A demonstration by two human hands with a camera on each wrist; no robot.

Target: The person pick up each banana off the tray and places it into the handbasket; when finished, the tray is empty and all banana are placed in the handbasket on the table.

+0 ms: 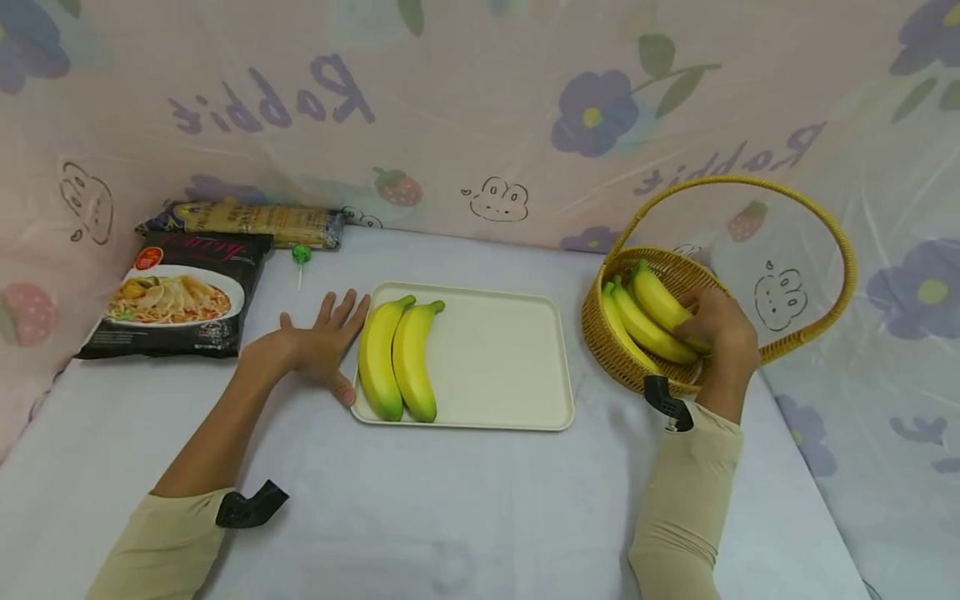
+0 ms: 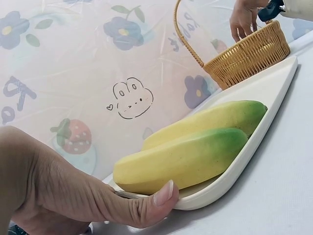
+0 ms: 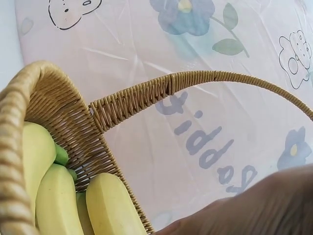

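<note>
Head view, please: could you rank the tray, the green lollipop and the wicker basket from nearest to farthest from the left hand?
1. Tray: touching the left hand, on its right.
2. Green lollipop: just beyond the fingertips.
3. Wicker basket: far right, past the tray.

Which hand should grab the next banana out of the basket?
Probably the right hand: it is already in the wicker basket, fingers on the top banana. The left hand rests flat beside the tray, far from the basket.
</note>
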